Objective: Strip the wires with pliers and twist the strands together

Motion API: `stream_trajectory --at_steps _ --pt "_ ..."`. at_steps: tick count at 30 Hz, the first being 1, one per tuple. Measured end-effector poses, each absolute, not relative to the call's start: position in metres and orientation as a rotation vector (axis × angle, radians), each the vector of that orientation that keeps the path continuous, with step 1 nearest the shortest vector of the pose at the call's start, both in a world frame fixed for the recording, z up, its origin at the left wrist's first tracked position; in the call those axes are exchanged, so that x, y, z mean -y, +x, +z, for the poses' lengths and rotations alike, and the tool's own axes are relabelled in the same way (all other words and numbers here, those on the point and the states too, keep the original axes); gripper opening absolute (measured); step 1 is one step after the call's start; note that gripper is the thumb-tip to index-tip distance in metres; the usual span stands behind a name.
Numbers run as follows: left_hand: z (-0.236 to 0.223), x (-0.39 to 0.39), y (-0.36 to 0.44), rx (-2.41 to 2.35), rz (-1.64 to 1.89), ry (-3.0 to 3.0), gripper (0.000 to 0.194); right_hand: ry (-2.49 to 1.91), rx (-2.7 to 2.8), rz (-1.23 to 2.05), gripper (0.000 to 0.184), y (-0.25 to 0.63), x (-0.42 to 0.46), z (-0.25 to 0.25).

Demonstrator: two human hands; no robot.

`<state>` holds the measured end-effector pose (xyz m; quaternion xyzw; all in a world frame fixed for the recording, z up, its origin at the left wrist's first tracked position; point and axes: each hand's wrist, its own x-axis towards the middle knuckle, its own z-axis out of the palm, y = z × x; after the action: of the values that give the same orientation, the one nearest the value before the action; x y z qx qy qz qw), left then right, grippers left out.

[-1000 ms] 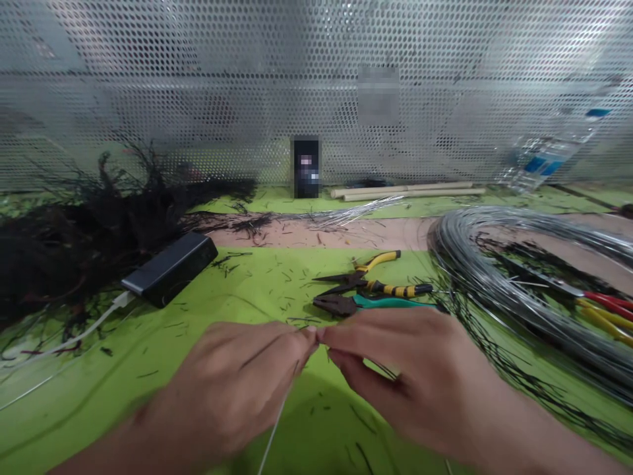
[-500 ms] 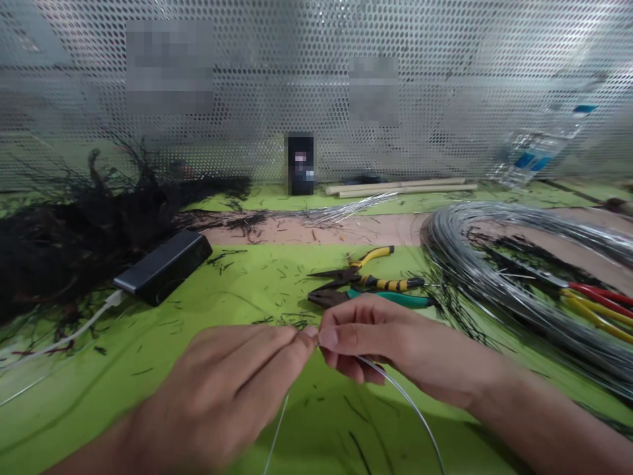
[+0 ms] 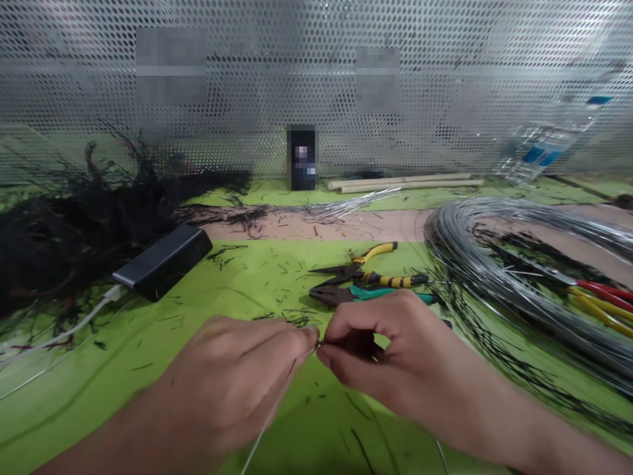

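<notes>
Above the green work surface, my left hand is closed, fingertips pinching a thin metal wire, part of which runs down across its side to the lower edge. My right hand almost meets it, thumb and forefinger closed on a short dark bit of the wire between the fingertips. Another length of wire shows below the right wrist. Just behind the right hand lie green-handled pliers, partly covered by it, and yellow-and-black long-nose pliers with spread handles.
A large coil of wire and red-and-yellow-handled cutters lie on the right. Black fibrous strands and a dark power bank with a white cable are on the left. Behind are sticks, a perforated metal panel and a plastic bottle.
My right hand has turned over, its thumb now lower and its fingers curled into a ring. The wire loop below it has mostly gone behind the hand. My left hand stays near its place.
</notes>
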<state>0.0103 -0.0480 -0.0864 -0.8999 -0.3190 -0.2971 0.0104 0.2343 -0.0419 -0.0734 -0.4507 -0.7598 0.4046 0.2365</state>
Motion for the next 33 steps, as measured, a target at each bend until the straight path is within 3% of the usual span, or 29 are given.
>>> stream_trajectory --at_steps 7,15,18,21,24,28,33 --pt "-0.082 0.045 0.012 0.968 -0.858 -2.93 0.024 -0.818 2.453 0.071 0.028 0.239 0.049 -0.087" --pt "-0.077 0.039 0.014 1.044 -0.809 -3.045 0.037 -0.687 2.492 -0.407 0.024 0.229 0.058 -0.085" --pt "-0.08 0.035 0.01 0.954 -0.911 -2.905 0.023 -0.839 2.383 -0.047 0.024 0.233 0.049 -0.085" --pt "-0.083 0.037 0.007 0.886 -0.957 -2.703 0.011 -1.098 2.145 0.778 0.016 0.241 0.036 -0.078" --pt "-0.083 0.044 0.002 0.837 -0.958 -2.626 0.008 -1.165 1.88 1.371 0.023 0.248 0.029 -0.069" --pt "-0.084 0.056 -0.013 0.822 -0.886 -2.609 0.018 -1.011 1.619 1.789 0.033 0.247 0.031 -0.067" --pt "-0.087 0.062 -0.023 0.768 -0.863 -2.654 0.027 -0.908 1.394 2.053 0.037 0.24 0.034 -0.073"
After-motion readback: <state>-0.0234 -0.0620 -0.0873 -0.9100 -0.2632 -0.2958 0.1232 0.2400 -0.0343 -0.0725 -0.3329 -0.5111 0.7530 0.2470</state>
